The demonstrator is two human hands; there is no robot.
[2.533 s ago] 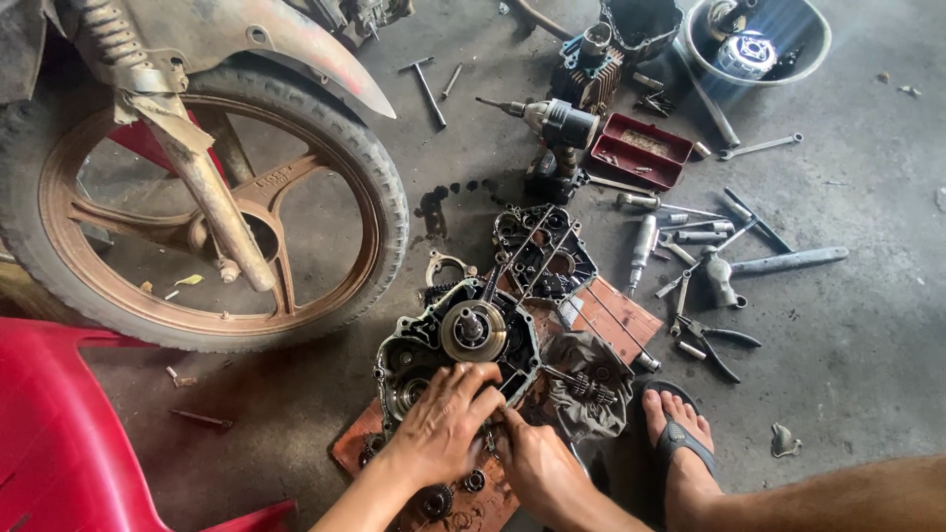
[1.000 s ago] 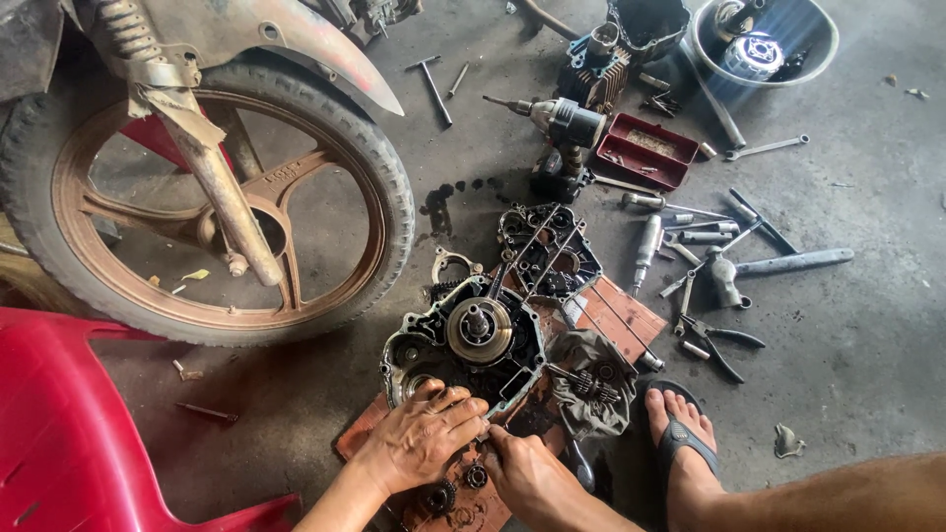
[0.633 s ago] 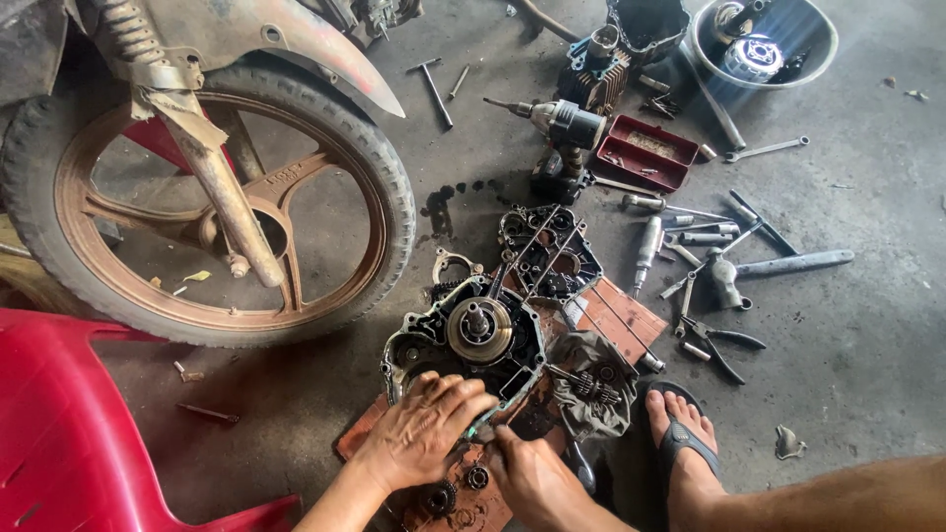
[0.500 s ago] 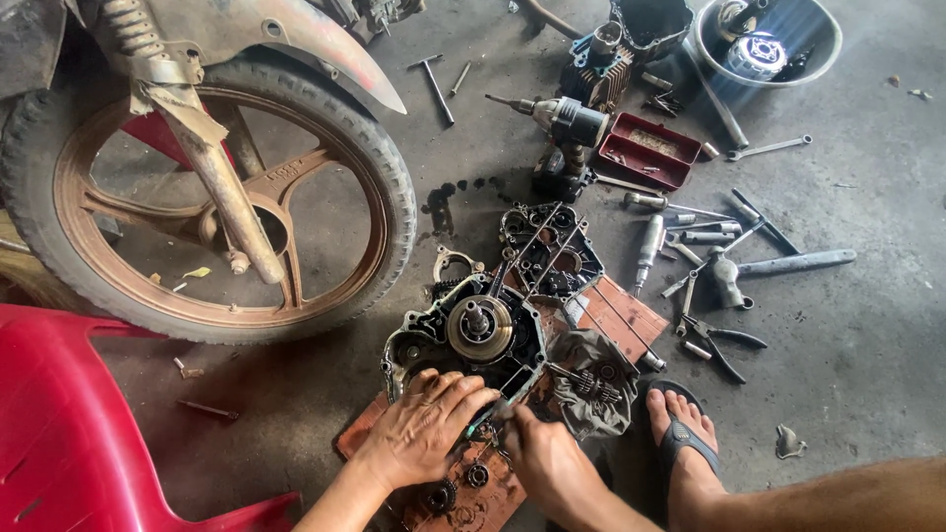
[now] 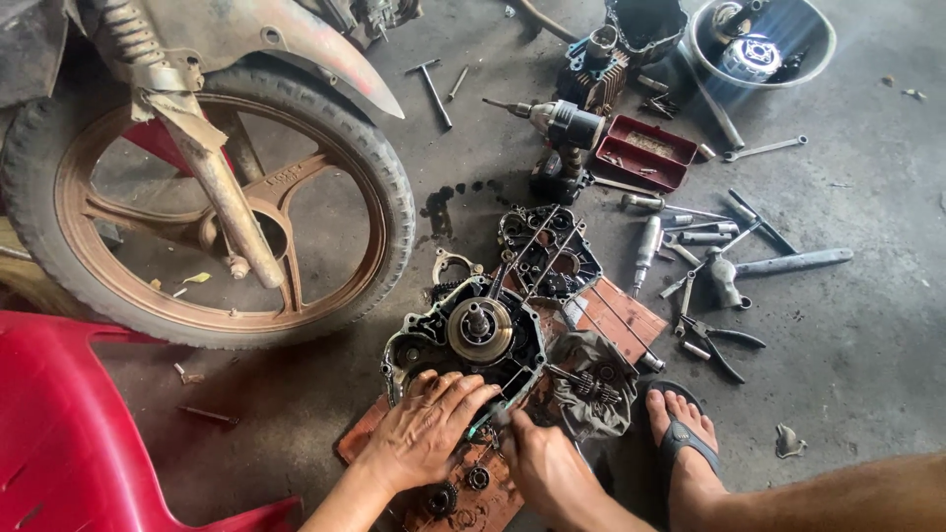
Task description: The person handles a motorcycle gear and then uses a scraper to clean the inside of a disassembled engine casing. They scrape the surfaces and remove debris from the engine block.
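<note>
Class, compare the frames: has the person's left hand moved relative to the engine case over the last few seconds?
No, hardly: the left hand stays spread on the lower edge of the engine case, fingers only flexing slightly beside the right hand.

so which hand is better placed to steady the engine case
Left. The left hand already lies flat on the near edge of the engine case, while the right hand sits lower, its fingers busy at a small tool.

light: soft daylight | glare: metal bowl (image 5: 761, 44) top right | shadows: faint | focus: sharp, edges perhaps slightly bowed
</note>
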